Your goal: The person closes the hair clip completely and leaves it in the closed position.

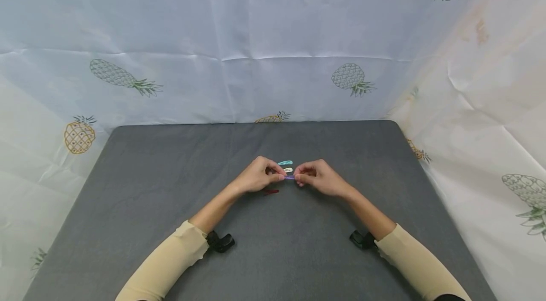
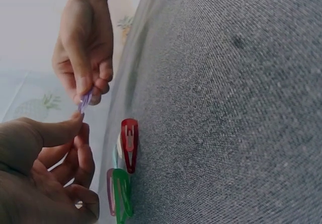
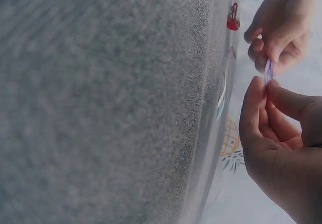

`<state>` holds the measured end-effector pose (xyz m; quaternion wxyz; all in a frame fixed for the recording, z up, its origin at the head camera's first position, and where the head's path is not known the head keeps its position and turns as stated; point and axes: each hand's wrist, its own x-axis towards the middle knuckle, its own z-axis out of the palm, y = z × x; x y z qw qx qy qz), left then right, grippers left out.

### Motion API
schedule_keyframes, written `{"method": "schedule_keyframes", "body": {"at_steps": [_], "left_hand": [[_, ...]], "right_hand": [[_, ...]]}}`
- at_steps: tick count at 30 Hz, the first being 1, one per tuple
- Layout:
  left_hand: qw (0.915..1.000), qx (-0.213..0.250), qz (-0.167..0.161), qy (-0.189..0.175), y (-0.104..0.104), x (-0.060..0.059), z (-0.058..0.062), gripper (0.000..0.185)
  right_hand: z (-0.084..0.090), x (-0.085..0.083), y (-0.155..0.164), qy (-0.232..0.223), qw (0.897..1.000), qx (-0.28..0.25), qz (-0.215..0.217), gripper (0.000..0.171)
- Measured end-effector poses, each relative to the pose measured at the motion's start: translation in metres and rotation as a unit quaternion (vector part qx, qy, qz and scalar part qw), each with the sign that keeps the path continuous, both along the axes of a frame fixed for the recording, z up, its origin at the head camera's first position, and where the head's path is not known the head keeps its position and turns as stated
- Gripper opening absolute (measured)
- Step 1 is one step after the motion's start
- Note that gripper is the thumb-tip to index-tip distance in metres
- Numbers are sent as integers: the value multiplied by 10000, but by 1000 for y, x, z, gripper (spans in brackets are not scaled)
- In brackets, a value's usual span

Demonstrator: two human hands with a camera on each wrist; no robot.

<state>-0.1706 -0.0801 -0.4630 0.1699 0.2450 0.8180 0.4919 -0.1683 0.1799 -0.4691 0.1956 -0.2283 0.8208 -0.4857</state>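
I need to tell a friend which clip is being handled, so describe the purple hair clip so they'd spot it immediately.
Look to the middle of the grey table, where the two hands meet. The purple hair clip is pinched between them, lifted off the surface, while the other clips lie flat.

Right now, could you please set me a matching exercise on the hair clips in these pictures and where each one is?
Things:
1. purple clip
2. teal clip
3. red clip

Places:
a. on the mat, farthest from the person
b. pinched between left hand and right hand
c. on the mat, nearest the person, by the left hand

Pairs: 1-b, 2-a, 3-c
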Motion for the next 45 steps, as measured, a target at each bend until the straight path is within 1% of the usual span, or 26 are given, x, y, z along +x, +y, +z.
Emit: {"method": "schedule_keyframes", "body": {"at_steps": [6,9,13,17,21,28,36,45], "left_hand": [[10000,20,-9,-40,-3,-1,1,17],[10000,3,81,-26,-4,-2,2,16],[9997,-9,207,-110,-5,-2,2,16],[9996,18,212,-182,-6,-2,1,16],[9996,102,237,-147,-7,-2,0,15],[9992,188,331,89,-6,0,-3,12],[9976,72,570,376,-4,2,-4,8],[9934,3,777,845,-1,6,-3,8]], "right_hand": [[-1,0,-1,183,9996,-196,72,17],[0,0,-2,280,9993,-238,77,16],[1,0,-2,310,9993,-217,-1,14],[1,0,-3,296,9994,-154,-66,12],[0,-1,-4,239,9995,-118,-145,11],[-1,-2,-5,198,9994,-159,-219,11],[-2,-1,-4,133,9992,-293,-248,14],[0,0,-4,-106,9965,-771,-295,13]]}}
